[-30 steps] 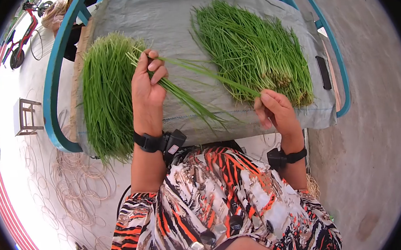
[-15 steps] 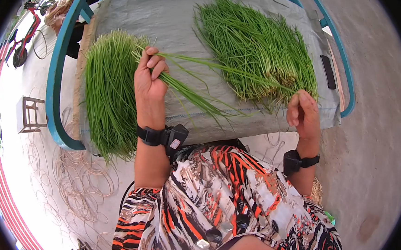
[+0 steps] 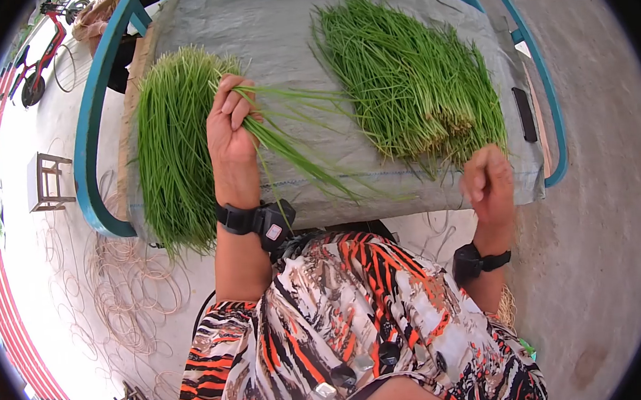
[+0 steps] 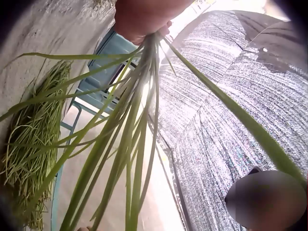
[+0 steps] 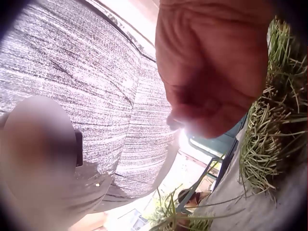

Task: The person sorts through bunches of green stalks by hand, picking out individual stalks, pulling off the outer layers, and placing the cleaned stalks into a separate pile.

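In the head view, the left hand (image 3: 232,121) grips a small bunch of long green stalks (image 3: 295,157), whose leafy ends fan out toward the right. It is beside the left pile of green stalks (image 3: 176,151). From the left wrist view, the bunch (image 4: 120,139) spreads below the left hand (image 4: 149,17). The right hand (image 3: 489,181), slightly blurred, hovers at the cloth's near edge below the right pile (image 3: 416,82). Its fingers curl inward with no stalk visible in them; the right wrist view shows the curled hand (image 5: 211,67) beside cut stalk ends (image 5: 264,144).
Grey cloth (image 3: 271,25) covers the surface between blue metal rails (image 3: 85,135). A dark phone (image 3: 524,114) lies near the right edge. On the floor at left are a stool (image 3: 52,181) and loose coils of strands (image 3: 130,288); a red bicycle (image 3: 50,52) stands farther back.
The right hand first moved right, drawing out a long blade; now that blade no longer stretches to it. The left hand has turned slightly, and its bunch's leafy ends have shifted.
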### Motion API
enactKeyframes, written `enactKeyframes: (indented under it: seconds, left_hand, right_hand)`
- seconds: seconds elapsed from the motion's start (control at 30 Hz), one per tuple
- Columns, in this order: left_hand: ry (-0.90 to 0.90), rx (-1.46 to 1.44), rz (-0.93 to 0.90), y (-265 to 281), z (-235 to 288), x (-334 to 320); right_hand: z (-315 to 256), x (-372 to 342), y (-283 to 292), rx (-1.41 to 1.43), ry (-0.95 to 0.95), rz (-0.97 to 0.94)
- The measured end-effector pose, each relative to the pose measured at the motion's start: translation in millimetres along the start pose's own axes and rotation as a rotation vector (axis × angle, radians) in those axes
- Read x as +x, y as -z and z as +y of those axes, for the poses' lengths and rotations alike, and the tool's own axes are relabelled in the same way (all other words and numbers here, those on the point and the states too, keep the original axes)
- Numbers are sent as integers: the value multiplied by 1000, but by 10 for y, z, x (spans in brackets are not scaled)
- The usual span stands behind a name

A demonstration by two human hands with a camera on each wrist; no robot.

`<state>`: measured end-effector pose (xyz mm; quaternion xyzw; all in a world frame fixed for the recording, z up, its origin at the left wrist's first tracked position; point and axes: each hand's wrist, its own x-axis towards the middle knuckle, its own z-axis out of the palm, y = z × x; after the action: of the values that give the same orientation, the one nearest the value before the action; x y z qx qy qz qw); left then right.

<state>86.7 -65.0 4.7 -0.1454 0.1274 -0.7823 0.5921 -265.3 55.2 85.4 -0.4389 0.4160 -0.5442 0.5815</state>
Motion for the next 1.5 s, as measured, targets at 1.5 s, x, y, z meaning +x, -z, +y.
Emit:
enactKeyframes:
  seconds: [1.5]
  left_hand:
    - [-43, 869, 376, 409, -260, -135]
  right_hand:
    - [731, 874, -629, 981, -998, -103]
